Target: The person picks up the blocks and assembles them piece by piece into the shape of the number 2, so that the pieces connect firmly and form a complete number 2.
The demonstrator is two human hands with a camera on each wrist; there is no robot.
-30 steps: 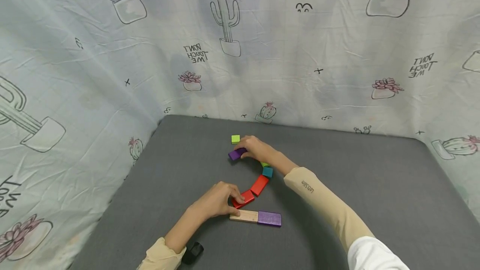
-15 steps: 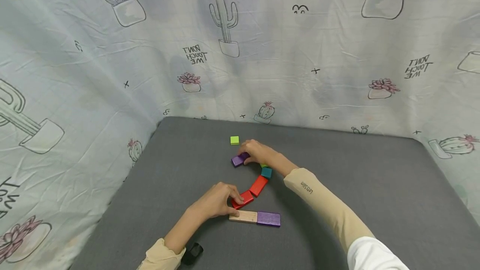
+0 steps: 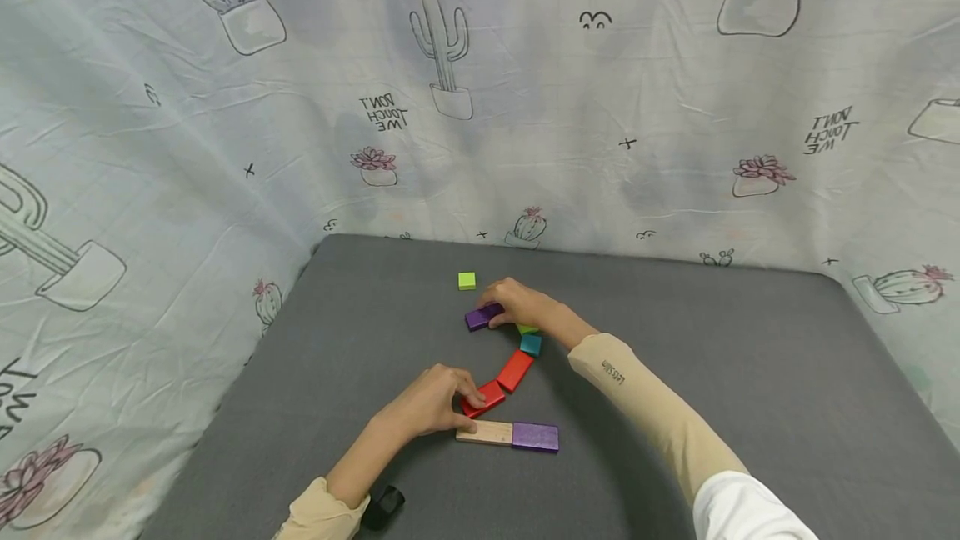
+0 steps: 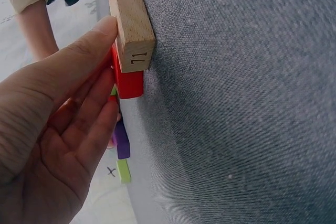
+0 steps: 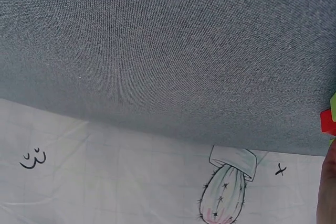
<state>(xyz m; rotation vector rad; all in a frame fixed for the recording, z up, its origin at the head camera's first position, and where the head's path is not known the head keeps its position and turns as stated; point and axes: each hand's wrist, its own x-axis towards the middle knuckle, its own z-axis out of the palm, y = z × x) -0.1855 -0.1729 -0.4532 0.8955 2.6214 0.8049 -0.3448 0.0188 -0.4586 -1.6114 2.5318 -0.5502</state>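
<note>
My left hand [image 3: 431,398] rests its fingertips on a red block [image 3: 487,397], while its thumb touches the end of a plain wooden block [image 3: 487,433]. In the left wrist view that wooden block [image 4: 134,19] bears the number 71, and the fingers lie fairly straight beside the blocks. Farther back, my right hand [image 3: 517,304] pinches a purple block [image 3: 480,318] between thumb and fingers. A second red block [image 3: 515,371], a teal block [image 3: 531,345] and a partly hidden green block [image 3: 527,329] form a curve between the hands.
Another purple block [image 3: 536,437] lies end to end with the wooden one. Beyond the right hand sits a small lime-green block [image 3: 467,281]. A black object [image 3: 385,508] is by the left sleeve. Patterned cloth [image 3: 555,107] hangs behind the grey tabletop [image 3: 712,373].
The right hand has brought the purple block slightly nearer and to the right, away from the lime-green block. The left hand stays in place on the blocks.
</note>
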